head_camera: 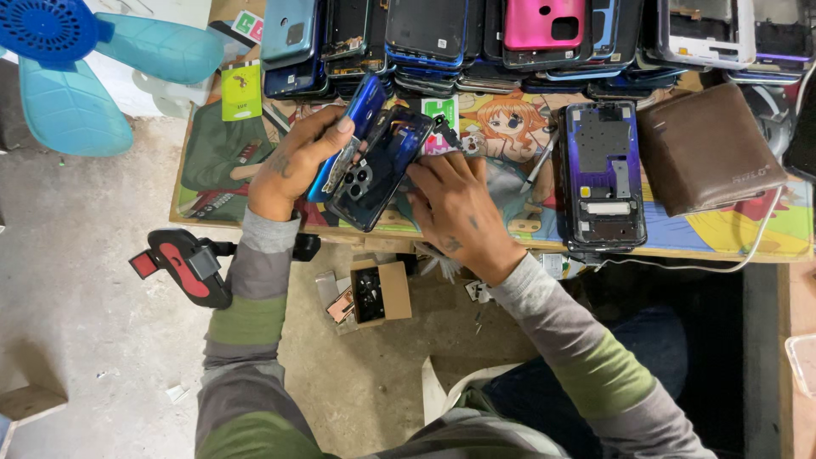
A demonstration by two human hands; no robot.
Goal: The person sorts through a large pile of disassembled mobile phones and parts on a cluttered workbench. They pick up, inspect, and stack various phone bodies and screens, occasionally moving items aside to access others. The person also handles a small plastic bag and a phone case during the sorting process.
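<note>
Fingers (pixel 340 127) of the left hand (pixel 293 166) wrap round a blue back cover (pixel 361 110), thumb on top, clamped tight and tilting it up off the mat (pixel 765 229). Right beside it, touching, sits a dark phone frame (pixel 382 170) with its camera holes showing, angled the same way, lower end out over the table edge. The right hand (pixel 455 208) presses in from the other side, fingers curled against the frame's right edge; how firmly it grips I cannot tell, the fingertips are hidden behind the frame. Both sleeves are striped grey and green. Out from the hands, the cartoon-printed mat covers the table, and on it, to the right, lies an opened purple phone (pixel 602 174), insides up, flat and well apart from the hands. A thin tool (pixel 540 166) lies between the right hand and that phone. Further right, a brown wallet (pixel 710 149) rests on the mat, a white cable (pixel 756 246) running along below it. Across the back, a row of stacked phone shells (pixel 425 42), a pink one (pixel 544 24) among them. Down on the floor, a small cardboard box (pixel 381 293) of parts, a red and black holder (pixel 183 265) to its left, and a blue fan (pixel 76 51) at top left.
</note>
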